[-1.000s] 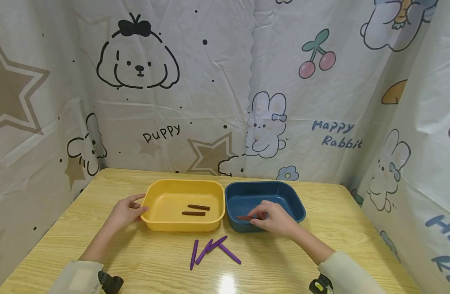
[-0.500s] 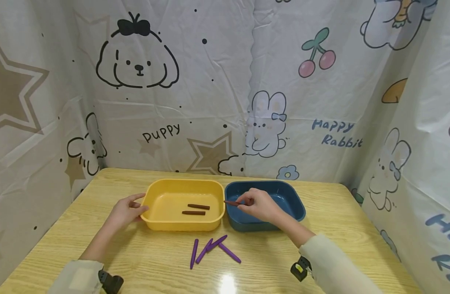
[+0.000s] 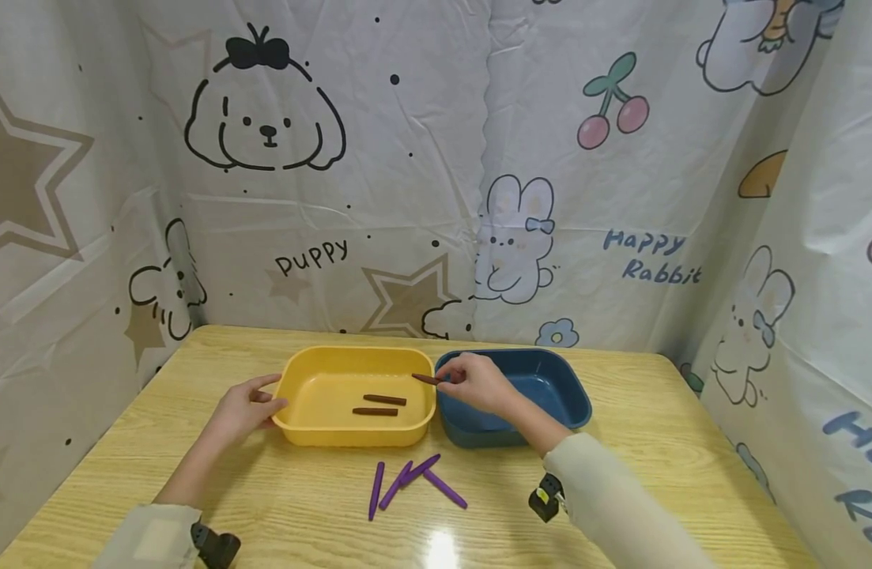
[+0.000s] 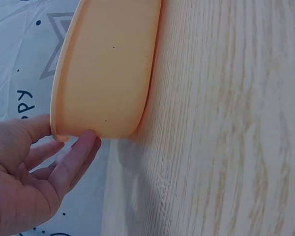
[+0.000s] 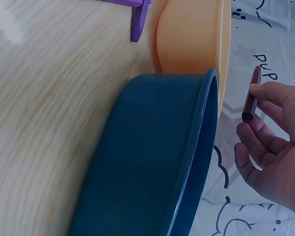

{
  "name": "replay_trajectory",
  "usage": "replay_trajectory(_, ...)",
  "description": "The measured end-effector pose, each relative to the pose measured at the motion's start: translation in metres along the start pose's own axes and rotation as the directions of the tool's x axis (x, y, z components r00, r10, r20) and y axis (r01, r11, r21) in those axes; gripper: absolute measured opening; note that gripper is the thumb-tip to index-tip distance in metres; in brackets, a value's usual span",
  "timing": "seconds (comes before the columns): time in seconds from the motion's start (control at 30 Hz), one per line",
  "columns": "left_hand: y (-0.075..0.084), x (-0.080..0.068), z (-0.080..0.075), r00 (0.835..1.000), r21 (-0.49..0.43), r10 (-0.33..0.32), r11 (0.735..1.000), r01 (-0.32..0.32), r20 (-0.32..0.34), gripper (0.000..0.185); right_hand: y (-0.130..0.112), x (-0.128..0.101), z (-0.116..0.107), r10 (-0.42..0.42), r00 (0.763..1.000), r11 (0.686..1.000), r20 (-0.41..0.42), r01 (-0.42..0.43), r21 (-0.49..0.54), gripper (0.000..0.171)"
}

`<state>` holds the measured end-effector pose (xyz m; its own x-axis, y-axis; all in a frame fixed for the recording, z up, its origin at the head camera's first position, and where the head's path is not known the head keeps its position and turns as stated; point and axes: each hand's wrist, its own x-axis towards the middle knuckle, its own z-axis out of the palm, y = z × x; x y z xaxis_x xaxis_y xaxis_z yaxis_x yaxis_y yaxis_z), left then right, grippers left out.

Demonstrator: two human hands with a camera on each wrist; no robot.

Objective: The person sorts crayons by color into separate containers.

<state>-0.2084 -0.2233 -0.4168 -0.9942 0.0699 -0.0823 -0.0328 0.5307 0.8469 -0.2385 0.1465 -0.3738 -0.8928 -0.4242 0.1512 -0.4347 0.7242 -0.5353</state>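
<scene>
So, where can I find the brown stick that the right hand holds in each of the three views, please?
Head view: the brown stick is mid-frame, pinched by the right hand above the rims where the two tubs meet.
Left wrist view: not in it.
Right wrist view: the stick is at the right edge, upright in the fingertips.
Shared landmark: the yellow tub, which the left hand touches.

Place: a small screened-off recording booth, not a lived-in room.
Walls: white cartoon-print sheeting (image 3: 436,197) hung on three sides, creased, with puppies, rabbits, cherries and stars.
Bench: pale wood-grain top (image 3: 692,442), pushed into the corner of the sheeting.
Gear: a small device strapped at each wrist.
</scene>
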Motion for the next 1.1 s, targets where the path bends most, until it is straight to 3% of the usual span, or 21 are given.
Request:
replay_trajectory(0.33,-0.002,0.002,-0.001,1.0,0.008,-0.015,1.0,0.015,-0.017,0.06,-0.009,0.022,0.015,-0.03,1.0,0.999,0.008,0.031,-0.034,0.013)
replay_trajectory(1.1,-0.002,0.002,0.0,1.0,-0.001,-0.011,1.0,0.011,-0.008,0.061,-0.035,0.056,0.05,0.021,0.995,0.992,0.098,-0.008,-0.128,0.017)
